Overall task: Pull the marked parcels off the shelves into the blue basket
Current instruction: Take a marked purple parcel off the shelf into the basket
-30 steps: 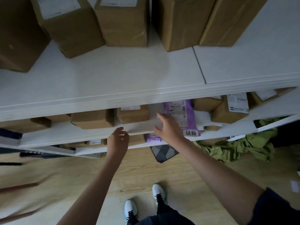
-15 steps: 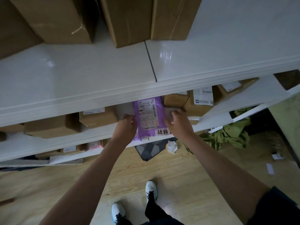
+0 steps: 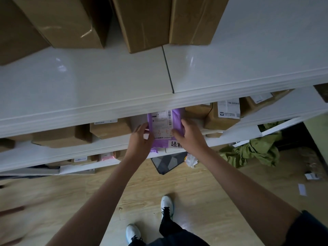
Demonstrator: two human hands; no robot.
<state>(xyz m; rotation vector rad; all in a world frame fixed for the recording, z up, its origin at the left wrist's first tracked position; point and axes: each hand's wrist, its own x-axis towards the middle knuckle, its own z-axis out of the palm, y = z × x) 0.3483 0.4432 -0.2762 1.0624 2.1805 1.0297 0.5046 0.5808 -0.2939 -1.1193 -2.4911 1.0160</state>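
2 bare hands close on a purple parcel lying on the second shelf of a white rack, seen from above by a head-worn camera. the left hand grips the parcel's left edge, fingers curled against it, while the right hand grasps its right edge, thumb laid across the front. the parcel carries a white shipping label with a barcode, and a white tag with handwritten characters sits at its near end, partly covered by the right hand. the near end of the parcel juts just past the shelf's front lip. brown cardboard boxes flank the parcel on the same shelf: a labelled box just to its right and a plain box just to its left. above the parcel, the top shelf holds several large brown cartons at its back. below the parcel, on the wooden floor, lie a dark patterned bag, a crumpled white paper and, further right, a heap of green cloth. the person's white shoes stand on the floor beneath the parcel. the blue basket is not in the frame.
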